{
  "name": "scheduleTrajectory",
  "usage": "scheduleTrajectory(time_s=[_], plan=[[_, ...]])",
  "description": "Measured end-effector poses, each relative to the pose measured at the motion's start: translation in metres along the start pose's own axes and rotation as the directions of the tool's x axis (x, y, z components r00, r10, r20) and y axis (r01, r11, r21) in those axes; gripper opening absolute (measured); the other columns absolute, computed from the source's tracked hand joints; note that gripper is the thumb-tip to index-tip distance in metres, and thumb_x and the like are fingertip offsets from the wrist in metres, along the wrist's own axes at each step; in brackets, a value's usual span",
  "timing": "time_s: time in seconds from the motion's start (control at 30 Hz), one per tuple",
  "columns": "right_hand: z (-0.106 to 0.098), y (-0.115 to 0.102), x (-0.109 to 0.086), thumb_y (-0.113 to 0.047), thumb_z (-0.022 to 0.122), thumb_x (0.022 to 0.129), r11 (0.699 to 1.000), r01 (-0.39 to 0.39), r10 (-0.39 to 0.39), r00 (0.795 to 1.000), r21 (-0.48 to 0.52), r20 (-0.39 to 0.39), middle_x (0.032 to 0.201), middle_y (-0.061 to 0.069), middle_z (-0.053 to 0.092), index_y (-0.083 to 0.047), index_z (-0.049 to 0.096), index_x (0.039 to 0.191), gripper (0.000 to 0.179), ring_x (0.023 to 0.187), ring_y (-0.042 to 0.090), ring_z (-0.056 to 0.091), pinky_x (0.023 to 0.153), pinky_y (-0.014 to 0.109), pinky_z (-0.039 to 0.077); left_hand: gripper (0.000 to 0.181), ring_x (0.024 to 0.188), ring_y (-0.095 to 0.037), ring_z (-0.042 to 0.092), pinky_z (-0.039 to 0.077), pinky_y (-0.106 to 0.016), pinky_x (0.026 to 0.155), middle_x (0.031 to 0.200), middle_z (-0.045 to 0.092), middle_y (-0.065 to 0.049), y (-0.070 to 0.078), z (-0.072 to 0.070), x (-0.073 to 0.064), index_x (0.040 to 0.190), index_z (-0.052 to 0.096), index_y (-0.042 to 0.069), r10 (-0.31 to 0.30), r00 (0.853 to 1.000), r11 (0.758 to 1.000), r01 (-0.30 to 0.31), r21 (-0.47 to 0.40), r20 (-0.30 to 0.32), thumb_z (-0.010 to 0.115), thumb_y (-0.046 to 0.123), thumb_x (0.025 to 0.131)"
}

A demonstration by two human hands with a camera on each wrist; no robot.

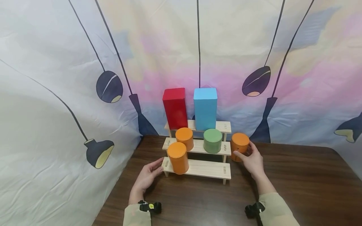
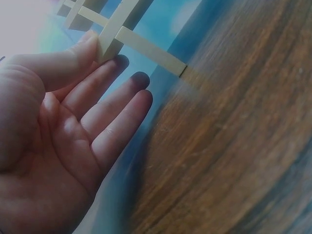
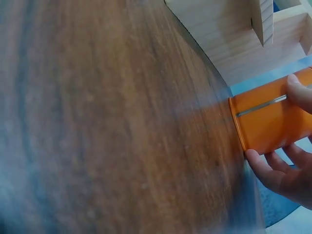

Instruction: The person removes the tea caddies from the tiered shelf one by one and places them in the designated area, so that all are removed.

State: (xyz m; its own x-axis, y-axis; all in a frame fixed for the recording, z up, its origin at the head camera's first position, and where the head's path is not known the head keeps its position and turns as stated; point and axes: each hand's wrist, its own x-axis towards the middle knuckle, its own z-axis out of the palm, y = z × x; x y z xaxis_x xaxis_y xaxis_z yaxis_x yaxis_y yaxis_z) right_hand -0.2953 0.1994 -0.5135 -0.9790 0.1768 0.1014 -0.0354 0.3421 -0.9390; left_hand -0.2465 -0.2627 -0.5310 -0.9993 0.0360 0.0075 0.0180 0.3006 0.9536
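A three-tier wooden shelf stand stands on the table. My left hand pinches the left end of its lowest step between thumb and forefinger; the other fingers are extended in the left wrist view. To the right of the stand, my right hand grips an upright orange tin, thumb on one side and fingers on the other. The tin shows a seam down its side in the right wrist view. Whether its base touches the table, I cannot tell.
On the top step are a tall red box and a tall light blue box. The middle step bears an orange tin and a green tin. Another orange tin stands on the lowest step's left. A printed cloth hangs behind the table.
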Motion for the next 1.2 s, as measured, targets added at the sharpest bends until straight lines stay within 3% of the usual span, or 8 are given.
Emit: scheduleTrajectory(time_s=[0.4, 0.67, 0.97, 1.2], plan=[[-0.001, -0.002, 0.0, -0.03, 0.082, 0.098, 1.0, 0.001, 0.0, 1.0, -0.014, 0.032, 0.166, 0.029, 0.038, -0.007, 0.016, 0.172, 0.101, 0.146, 0.048, 0.046, 0.116, 0.061, 0.045, 0.049, 0.144, -0.027, 0.054, 0.044, -0.049, 0.119, 0.155, 0.059, -0.009, 0.001, -0.001, 0.001, 0.153, 0.059, 0.007, -0.003, 1.0, 1.0, 0.003, -0.005, 0.0, 0.07, 0.011, 0.105], [-0.005, -0.002, -0.003, -0.016, 0.082, 0.096, 0.999, -0.02, 0.019, 0.999, 0.035, 0.036, 0.165, 0.03, 0.037, -0.008, 0.018, 0.172, 0.099, 0.15, 0.047, 0.04, 0.119, 0.06, 0.041, 0.049, 0.143, -0.028, 0.055, 0.043, -0.051, 0.12, 0.155, 0.059, -0.009, 0.002, 0.0, 0.001, 0.153, 0.06, 0.008, -0.008, 1.0, 1.0, 0.008, -0.011, -0.002, 0.07, 0.012, 0.105], [-0.018, -0.012, -0.026, -0.01, 0.083, 0.094, 0.988, -0.085, 0.089, 0.996, 0.127, -0.023, 0.17, 0.027, 0.029, -0.013, 0.017, 0.173, 0.103, 0.155, 0.047, 0.032, 0.121, 0.063, 0.037, 0.048, 0.142, -0.028, 0.056, 0.045, -0.051, 0.118, 0.154, 0.06, -0.01, 0.001, 0.001, -0.002, 0.152, 0.061, 0.008, -0.019, 1.0, 1.0, 0.019, -0.015, -0.007, 0.07, 0.013, 0.105], [-0.033, -0.032, -0.037, -0.019, 0.079, 0.1, 0.984, -0.061, 0.075, 0.994, 0.17, -0.077, 0.172, 0.02, 0.031, -0.017, 0.02, 0.173, 0.093, 0.156, 0.041, 0.032, 0.122, 0.061, 0.036, 0.05, 0.142, -0.028, 0.056, 0.045, -0.05, 0.118, 0.155, 0.059, -0.01, 0.001, 0.003, 0.001, 0.153, 0.059, 0.008, -0.021, 1.0, 1.0, 0.021, -0.015, -0.009, 0.07, 0.012, 0.105]])
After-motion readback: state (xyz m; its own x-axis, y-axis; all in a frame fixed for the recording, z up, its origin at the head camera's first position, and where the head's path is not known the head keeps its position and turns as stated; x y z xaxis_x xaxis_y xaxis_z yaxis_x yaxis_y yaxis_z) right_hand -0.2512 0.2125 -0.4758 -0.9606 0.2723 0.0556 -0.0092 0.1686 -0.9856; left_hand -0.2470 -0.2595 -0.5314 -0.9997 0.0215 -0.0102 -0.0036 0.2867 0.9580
